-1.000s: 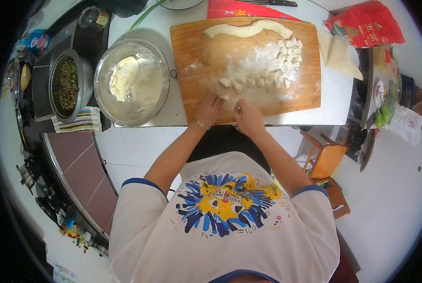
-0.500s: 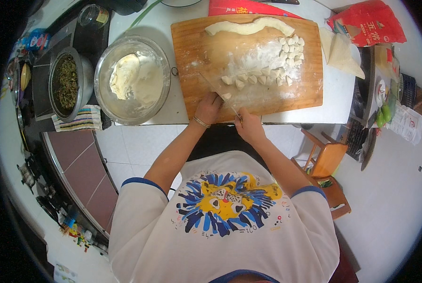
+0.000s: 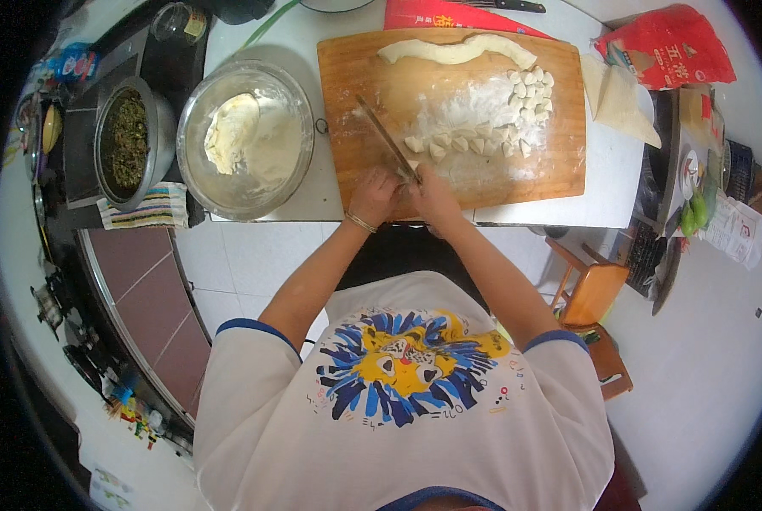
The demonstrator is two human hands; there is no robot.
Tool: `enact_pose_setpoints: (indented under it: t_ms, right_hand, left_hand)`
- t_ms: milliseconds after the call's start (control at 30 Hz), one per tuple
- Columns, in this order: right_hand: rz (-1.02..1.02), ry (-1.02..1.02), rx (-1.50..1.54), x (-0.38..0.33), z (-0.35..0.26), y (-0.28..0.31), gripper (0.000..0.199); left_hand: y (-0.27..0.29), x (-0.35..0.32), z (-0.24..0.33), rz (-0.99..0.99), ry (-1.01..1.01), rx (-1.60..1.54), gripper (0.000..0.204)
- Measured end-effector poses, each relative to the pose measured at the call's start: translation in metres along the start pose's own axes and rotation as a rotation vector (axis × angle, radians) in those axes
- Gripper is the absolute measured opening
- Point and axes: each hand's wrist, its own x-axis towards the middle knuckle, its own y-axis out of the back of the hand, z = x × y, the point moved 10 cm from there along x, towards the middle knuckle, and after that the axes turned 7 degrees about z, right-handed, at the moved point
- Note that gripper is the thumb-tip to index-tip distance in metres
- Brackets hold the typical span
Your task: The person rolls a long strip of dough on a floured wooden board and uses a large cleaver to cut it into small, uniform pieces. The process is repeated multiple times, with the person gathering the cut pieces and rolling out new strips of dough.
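At the near edge of the wooden cutting board (image 3: 457, 183), my right hand (image 3: 434, 201) grips a knife (image 3: 382, 135), its blade pointing up and to the left over the board. Close to its left side, my left hand (image 3: 375, 196) is closed with curled fingers; whatever is in them is hidden. A small piece of dough shows by the blade close to my hands. Beyond lie several cut dough pieces (image 3: 460, 145) in a rough row, with more clustered at the right of the board (image 3: 531, 88). A long dough strip (image 3: 456, 49) stretches across the far side.
Left of the board stands a steel bowl (image 3: 301, 162) with a dough lump (image 3: 232, 134) in it. Farther left is a pot (image 3: 166, 140) of chopped green filling beside a striped cloth (image 3: 146, 207). A red bag (image 3: 666, 47) is at the far right; a wooden chair (image 3: 598, 294) stands below.
My right hand has moved up and left with the knife, closer to my left hand. The blade has turned and shows broader. My left hand has barely shifted.
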Motion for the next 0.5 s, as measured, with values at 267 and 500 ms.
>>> enact_pose_setpoints:
  t_ms: [267,500]
  right_hand:
    - [0.214,0.035,0.128,-0.010,0.014,0.084,0.027]
    - [0.598,-0.149,0.072,-0.030,0.098,0.171,0.032]
  left_hand:
    - [0.016,0.002,-0.015,0.090,0.220,0.043,0.035]
    - [0.025,0.024,0.009,0.102,0.207,0.054,0.030]
